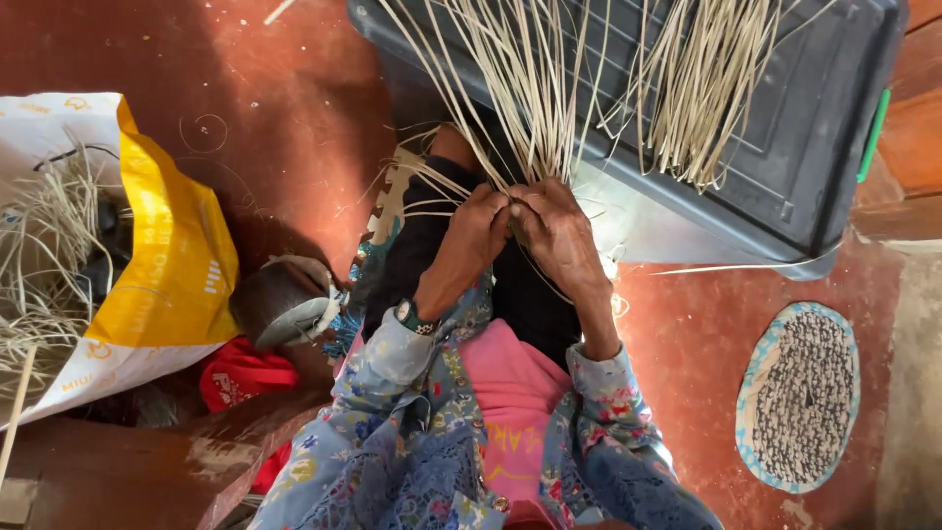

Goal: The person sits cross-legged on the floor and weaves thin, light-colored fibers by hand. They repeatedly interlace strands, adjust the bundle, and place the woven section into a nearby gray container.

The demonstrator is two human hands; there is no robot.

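My left hand (476,236) and my right hand (557,234) meet at the centre of the head view, both closed on the base of a fan of pale straw strips (530,88). The strips spread upward and lie over a dark plastic bin lid (805,147). A woven piece of the same straw (392,191) pokes out at the left under my left forearm, over my dark trouser leg. A watch sits on my left wrist (412,316). My sleeves are blue and floral, with a pink shirt between them.
A yellow and white sack (167,275) full of loose straw stands at the left. A round woven mat (800,393) with a blue rim lies on the red floor at the right. A red bag (240,378) and a grey bundle (294,314) sit by my left side.
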